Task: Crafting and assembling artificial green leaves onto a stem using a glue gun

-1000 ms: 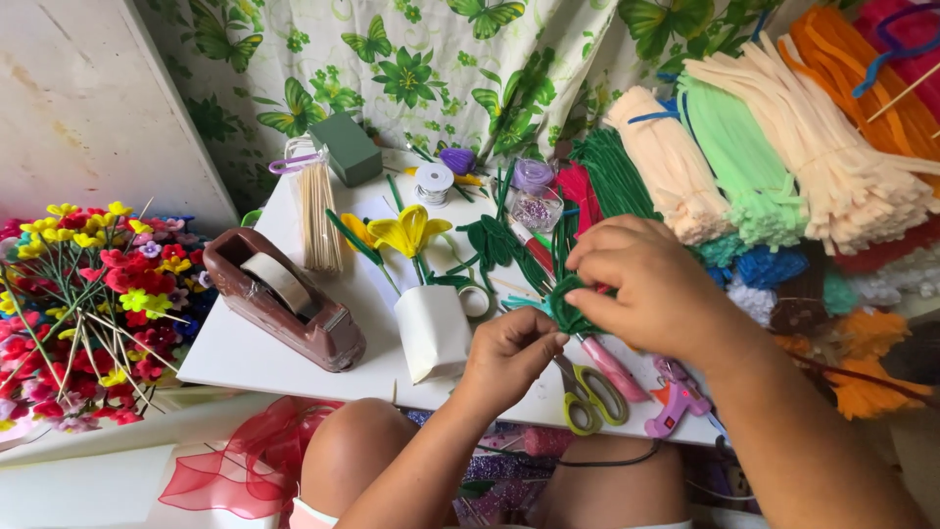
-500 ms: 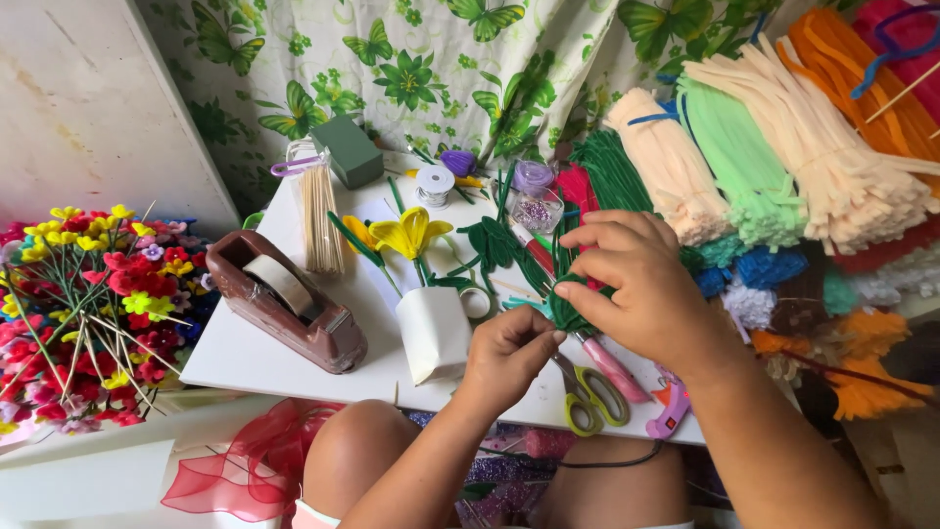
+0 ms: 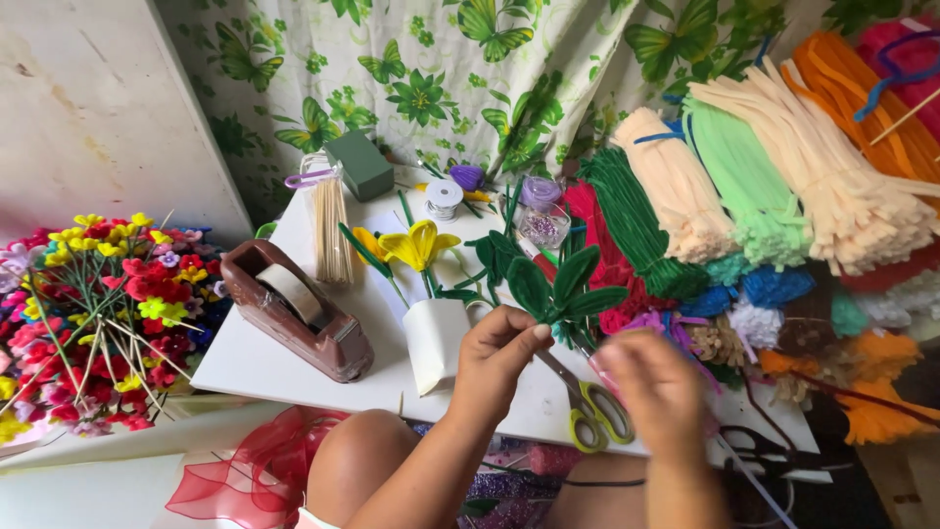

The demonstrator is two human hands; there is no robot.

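Head view shows the left hand (image 3: 499, 358) pinching a green pipe-cleaner leaf cluster (image 3: 563, 289) over the white table (image 3: 245, 358). Motion blurs the right hand (image 3: 656, 387), so I cannot tell how its fingers sit. It partly hides the yellow-handled scissors (image 3: 592, 416); the picture's edge cuts off the pipe-cleaner bundles (image 3: 783, 176).

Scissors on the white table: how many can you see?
2: yellow-handled scissors at the front edge between the hands, black-handled scissors right of them. More may be hidden under the hands.
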